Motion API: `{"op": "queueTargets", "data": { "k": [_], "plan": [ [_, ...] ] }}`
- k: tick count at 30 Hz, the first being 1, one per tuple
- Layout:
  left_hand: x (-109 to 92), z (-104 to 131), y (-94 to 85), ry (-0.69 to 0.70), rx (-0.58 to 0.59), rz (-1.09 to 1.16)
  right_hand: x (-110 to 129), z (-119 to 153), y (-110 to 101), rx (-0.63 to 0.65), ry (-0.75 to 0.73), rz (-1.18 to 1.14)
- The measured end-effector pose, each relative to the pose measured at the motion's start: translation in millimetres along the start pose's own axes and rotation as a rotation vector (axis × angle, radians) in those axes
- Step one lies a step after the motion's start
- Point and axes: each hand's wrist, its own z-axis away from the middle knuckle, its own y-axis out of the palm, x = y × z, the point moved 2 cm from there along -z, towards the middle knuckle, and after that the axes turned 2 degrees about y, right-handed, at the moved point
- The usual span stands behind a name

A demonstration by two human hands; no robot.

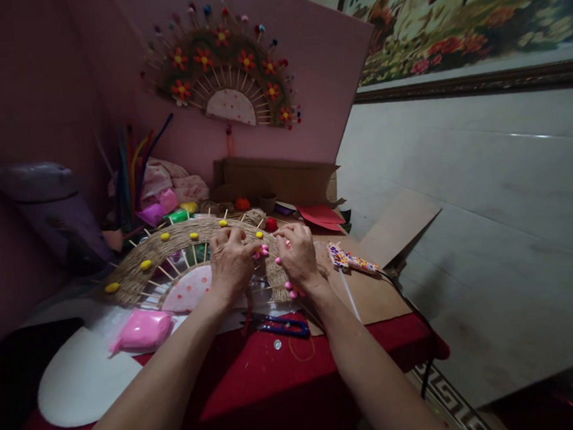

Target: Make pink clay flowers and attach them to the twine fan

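Note:
A half-round fan of woven twine on thin sticks [135, 272] lies across the table, with yellow clay ovals along its band and a pale dotted half-circle [190, 289] at its centre. My left hand [231, 260] rests on the band, fingers curled onto it, thumb beside small pink clay pieces [262, 250]. Close by on the right, my right hand [296, 251] has its fingers pinched together over the band; whatever is between them is hidden. More pink pieces [291, 289] sit on the band below that hand.
A pink clay packet [143, 329] and white half-disc [87, 379] lie left. Blue-handled snips [289, 325] are near the front edge. A patterned glue gun [353, 259] with a cord lies on cardboard at right. A finished flowered fan [223, 60] stands out on the pink board behind.

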Motion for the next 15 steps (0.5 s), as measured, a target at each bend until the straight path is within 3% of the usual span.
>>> {"op": "queueTargets", "data": {
  "k": [15],
  "plan": [
    [0.1, 5.6, -4.1, -0.116, -0.118, 0.17, -1.8, -0.1, 0.6, -0.005, -0.003, 0.014]
  ]
}}
